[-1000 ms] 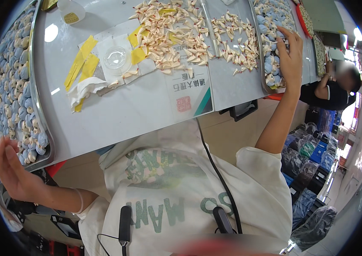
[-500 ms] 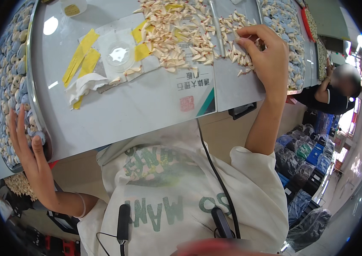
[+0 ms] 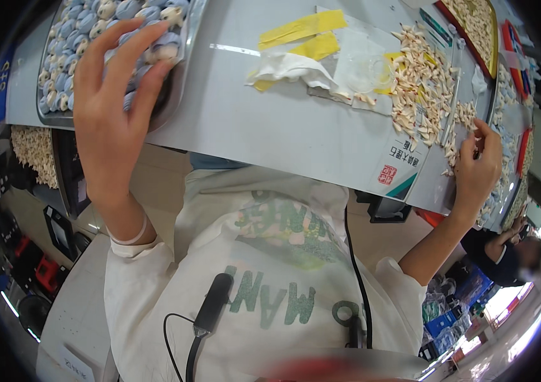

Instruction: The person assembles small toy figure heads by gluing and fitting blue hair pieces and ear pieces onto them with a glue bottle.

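Spreading wide over the metal tray (image 3: 181, 76) of blue-white pieces, left hand (image 3: 112, 118); right hand (image 3: 477, 169) pinches pale pieces (image 3: 423, 89) beside yellow tape strips (image 3: 302, 28)

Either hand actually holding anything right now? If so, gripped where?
Left hand lies spread over the metal tray of small blue-and-white pieces, fingertips touching them, nothing clearly gripped. Right hand pinches at the pale pieces on the table; whether it holds one cannot be told.
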`<state>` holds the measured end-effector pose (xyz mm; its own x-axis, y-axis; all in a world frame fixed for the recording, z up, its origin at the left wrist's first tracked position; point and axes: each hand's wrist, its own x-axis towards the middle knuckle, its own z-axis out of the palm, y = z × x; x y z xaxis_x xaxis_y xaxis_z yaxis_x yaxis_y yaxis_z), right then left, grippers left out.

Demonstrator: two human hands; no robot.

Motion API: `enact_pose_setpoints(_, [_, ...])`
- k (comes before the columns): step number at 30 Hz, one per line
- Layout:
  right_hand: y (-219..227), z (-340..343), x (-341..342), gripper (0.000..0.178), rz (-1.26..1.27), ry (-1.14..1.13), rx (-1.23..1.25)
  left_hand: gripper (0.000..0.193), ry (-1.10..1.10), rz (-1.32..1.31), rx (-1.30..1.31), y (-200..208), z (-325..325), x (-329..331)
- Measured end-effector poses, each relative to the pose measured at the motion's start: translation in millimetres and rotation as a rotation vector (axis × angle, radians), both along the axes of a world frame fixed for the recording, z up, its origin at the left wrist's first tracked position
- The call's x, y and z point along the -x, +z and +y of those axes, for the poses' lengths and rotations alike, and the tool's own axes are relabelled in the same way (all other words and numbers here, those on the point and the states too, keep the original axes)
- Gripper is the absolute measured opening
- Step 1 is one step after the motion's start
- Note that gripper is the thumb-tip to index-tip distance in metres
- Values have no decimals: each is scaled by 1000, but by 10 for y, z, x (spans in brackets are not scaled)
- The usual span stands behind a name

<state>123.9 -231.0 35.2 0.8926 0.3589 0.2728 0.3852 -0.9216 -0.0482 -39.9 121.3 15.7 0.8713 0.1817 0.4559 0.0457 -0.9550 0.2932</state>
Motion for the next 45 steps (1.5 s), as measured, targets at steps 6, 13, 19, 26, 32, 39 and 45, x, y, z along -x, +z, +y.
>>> enact_pose_setpoints(6, [145, 42, 65, 17, -61, 96, -159, 22, 6, 13, -16, 42, 39, -22])
enact_pose_setpoints(13, [160, -4, 129, 14, -53, 10, -257, 22, 160, -62, -101, 18, 8, -19])
enact_pose_setpoints(19, [132, 31, 121, 12, 104, -15, -556, 19, 322, -55, 50, 70, 80, 30])
enact_pose_setpoints(26, [184, 217, 143, 13, 291, 22, -896, 25, 35, -364, 740, 32, -12, 87])
enact_pose_setpoints(32, [118, 597, 82, 14, 462, 326, -960, 34, -400, -290, 1220, -135, -673, -40])
enact_pose_setpoints(39, [202, 904, 33, 14, 504, 578, -723, 40, -726, -100, 1370, -337, -868, -363])
enact_pose_setpoints(45, [264, 1206, 47, 17, 419, 649, -383, 35, -438, 14, 1913, -180, -965, -296])
